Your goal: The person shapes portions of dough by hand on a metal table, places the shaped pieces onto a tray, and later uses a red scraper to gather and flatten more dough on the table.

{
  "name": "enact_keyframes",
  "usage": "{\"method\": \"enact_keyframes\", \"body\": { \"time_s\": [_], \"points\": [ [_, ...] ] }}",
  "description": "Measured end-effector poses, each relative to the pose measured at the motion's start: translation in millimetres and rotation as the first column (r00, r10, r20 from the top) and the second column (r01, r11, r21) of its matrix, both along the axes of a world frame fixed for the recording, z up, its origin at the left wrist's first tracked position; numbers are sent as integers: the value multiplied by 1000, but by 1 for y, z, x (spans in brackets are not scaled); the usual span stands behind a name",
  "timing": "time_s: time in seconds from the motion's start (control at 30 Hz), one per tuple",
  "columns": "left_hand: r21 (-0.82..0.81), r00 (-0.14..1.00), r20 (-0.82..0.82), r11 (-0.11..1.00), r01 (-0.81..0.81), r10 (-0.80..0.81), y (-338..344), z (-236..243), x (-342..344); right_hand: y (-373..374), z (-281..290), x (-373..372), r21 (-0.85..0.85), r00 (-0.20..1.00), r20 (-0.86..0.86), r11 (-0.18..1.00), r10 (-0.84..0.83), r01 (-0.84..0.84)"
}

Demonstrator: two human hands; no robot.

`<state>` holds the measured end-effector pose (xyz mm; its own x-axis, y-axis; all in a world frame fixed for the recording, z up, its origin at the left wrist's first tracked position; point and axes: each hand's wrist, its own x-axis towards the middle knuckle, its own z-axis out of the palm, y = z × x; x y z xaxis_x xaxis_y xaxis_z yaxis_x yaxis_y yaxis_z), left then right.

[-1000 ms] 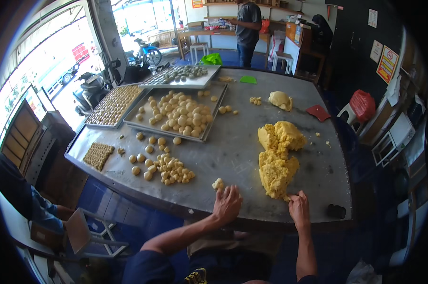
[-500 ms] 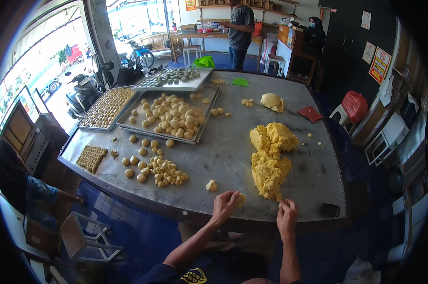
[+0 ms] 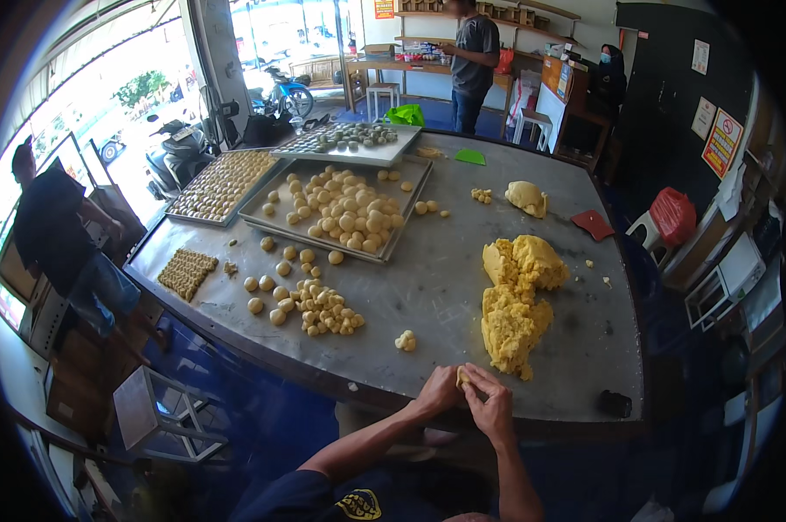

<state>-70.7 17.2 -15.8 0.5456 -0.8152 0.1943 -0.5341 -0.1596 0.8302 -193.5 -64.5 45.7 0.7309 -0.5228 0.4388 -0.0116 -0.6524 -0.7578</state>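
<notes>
My left hand [image 3: 440,391] and my right hand [image 3: 490,405] meet just over the near edge of the metal table. Between their fingers is a small piece of dough [image 3: 462,377], mostly covered by the fingertips. Beyond the right hand lies a big crumbly yellow mound [image 3: 516,326], its lower tip pointing toward me. A small pale dough lump [image 3: 405,340] rests on the table to the left of it. Farther left is a cluster of small dough pieces [image 3: 327,311] with several rounder balls [image 3: 278,317] beside it.
A tray [image 3: 384,253] heaped with dough balls stands at the back left, next to two more filled trays. Farther back are a pale dough block [image 3: 527,198], a green scraper [image 3: 470,157] and a red scraper [image 3: 592,224]. A person [image 3: 71,235] walks at the left.
My right hand has left the yellow mound's tip and moved left to join my left hand at the dough piece. The view has shifted slightly. The person at the left has come further into sight.
</notes>
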Motion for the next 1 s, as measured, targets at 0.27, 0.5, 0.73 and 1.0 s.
{"method": "enact_keyframes", "body": {
  "time_s": [0.27, 0.5, 0.73, 1.0],
  "points": [
    [93, 993, -119, 996, -13, 24, 0, 11, -15, 8, -4, 3, -218, 985, -89, 967, -151, 129],
    [-6, 978, -194, 997, 75, -75, 4, 15, -9, -17, -13, -5, 489, 997, -20, 869, -68, 69],
    [-70, 972, -206, 992, 103, -116, 6, 16, -6, -19, -15, -10, 591, 1000, -22, 806, -20, 29],
    [41, 994, -43, 993, 107, -105, 0, 1, -10, -1, -8, -7, -162, 985, -168, 987, -48, 21]
  ]
}}
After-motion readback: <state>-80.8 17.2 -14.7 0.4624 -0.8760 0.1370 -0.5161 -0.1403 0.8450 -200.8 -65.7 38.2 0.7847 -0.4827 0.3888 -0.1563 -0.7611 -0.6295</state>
